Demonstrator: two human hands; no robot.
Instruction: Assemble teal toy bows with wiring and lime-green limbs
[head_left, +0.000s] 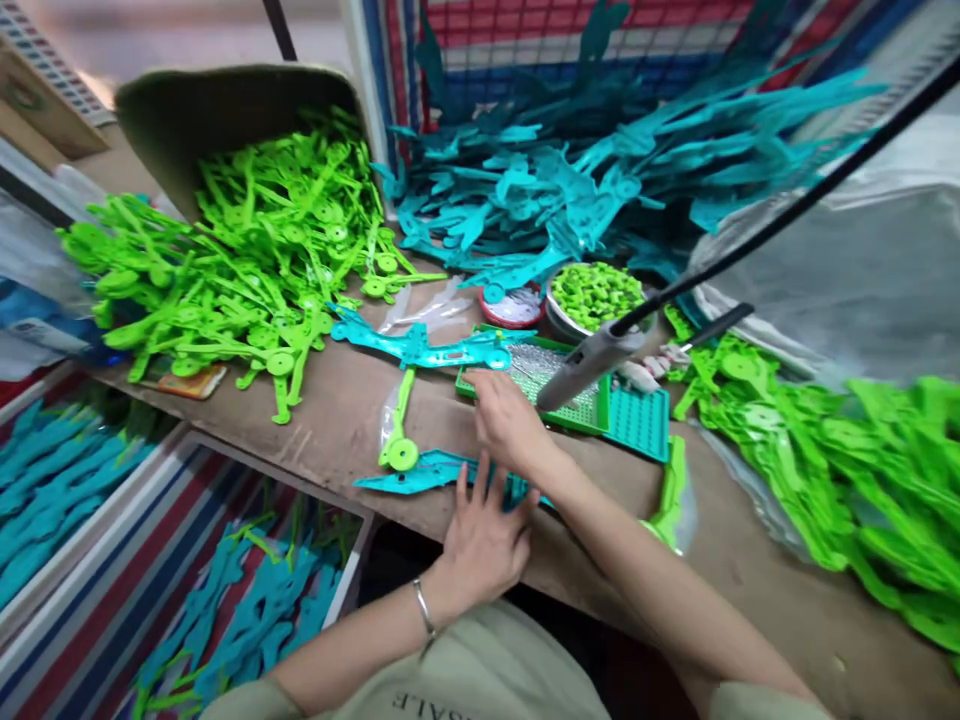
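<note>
My left hand (487, 528) lies with fingers spread on a flat teal plastic part (417, 472) near the table's front edge, partly covering it. Just beyond it, my right hand (507, 418) has its fingers drawn together at the left end of a green tray (600, 415) of small shiny metal pieces. Whatever its fingertips hold, if anything, is hidden. A green arm-shaped part (403, 452) with a round disc lies left of my hands. Behind it rests another long teal part (450, 355).
A grey cylindrical tool (589, 366) on a black cord slants over the tray. Behind are a bowl of green pieces (596, 293) and a red-rimmed bowl (512, 318). Green parts (285, 220) are heaped left, teal parts (525, 190) behind, more green parts (795, 440) right. Lined bins (202, 450) stand front left.
</note>
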